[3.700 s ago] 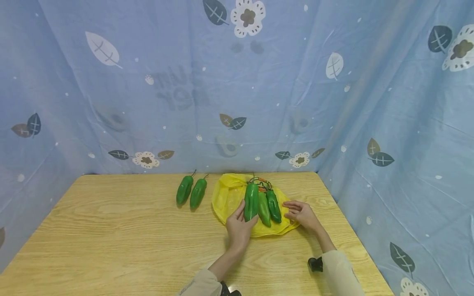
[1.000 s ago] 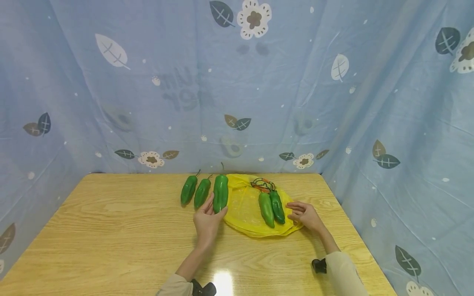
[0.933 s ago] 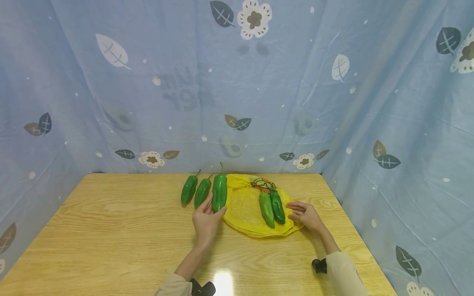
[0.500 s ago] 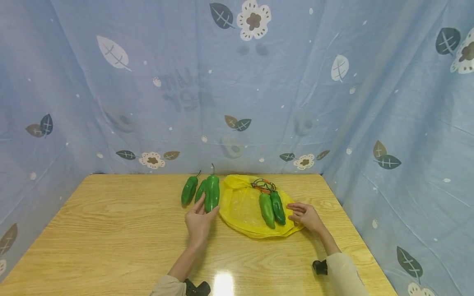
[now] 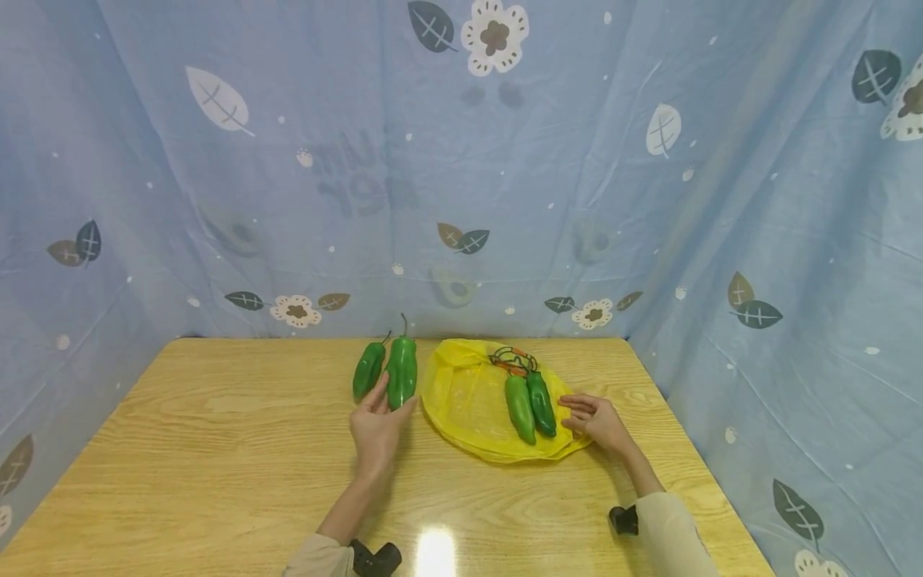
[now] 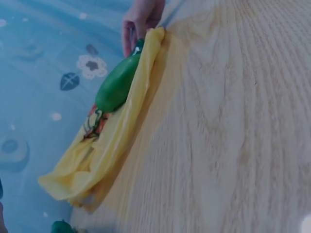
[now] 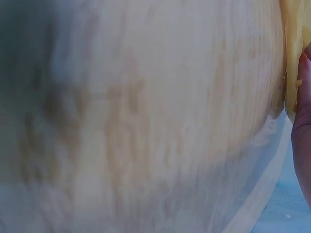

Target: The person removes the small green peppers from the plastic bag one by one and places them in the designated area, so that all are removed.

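Observation:
My left hand (image 5: 375, 433) holds a long green pepper (image 5: 402, 373) by its lower end, stem pointing away from me. In the head view this pepper overlaps and mostly hides a second one behind it. Just left of them another green pepper (image 5: 369, 370) lies on the table. My right hand (image 5: 593, 421) pinches the right edge of a yellow plastic bag (image 5: 461, 409), thumb against the bag's outside in the right wrist view. On the bag lie a lighter green pepper (image 5: 519, 409) and a darker green pepper (image 5: 541, 405), side by side.
Black and orange cord loops (image 5: 513, 361) lie at the top of the bag, by the pepper stems. The wooden table (image 5: 238, 465) ends at a blue patterned curtain (image 5: 324, 200) behind and at both sides.
My left hand has carried the long pepper off the bag leftward to the two peppers on the table, now covering one of them. My right hand stays at the bag's edge.

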A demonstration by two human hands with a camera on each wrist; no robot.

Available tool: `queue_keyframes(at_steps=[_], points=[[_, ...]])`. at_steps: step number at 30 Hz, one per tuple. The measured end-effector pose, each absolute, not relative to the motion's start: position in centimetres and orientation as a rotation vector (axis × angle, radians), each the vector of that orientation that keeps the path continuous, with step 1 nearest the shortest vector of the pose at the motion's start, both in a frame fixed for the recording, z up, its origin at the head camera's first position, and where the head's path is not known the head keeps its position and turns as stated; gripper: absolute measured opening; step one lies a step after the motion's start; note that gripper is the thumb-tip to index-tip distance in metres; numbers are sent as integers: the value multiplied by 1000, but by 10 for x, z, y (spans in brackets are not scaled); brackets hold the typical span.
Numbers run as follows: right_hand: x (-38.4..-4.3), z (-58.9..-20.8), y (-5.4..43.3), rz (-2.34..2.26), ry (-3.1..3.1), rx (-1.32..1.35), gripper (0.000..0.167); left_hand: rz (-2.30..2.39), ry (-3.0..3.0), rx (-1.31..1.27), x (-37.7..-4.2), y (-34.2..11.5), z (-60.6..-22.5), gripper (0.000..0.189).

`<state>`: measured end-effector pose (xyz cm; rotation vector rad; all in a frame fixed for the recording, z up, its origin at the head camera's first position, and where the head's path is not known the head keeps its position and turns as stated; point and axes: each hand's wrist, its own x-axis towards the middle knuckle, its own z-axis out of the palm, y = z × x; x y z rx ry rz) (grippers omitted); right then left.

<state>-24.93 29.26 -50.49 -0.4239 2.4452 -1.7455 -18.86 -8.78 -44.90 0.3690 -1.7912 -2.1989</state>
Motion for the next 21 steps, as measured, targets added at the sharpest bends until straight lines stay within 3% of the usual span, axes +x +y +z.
queue_keyframes(at_steps=[21], points=[[-251,-507,293,-1799,2429,-376,49,-2191,-1843,438,-199,-137,-443,68]])
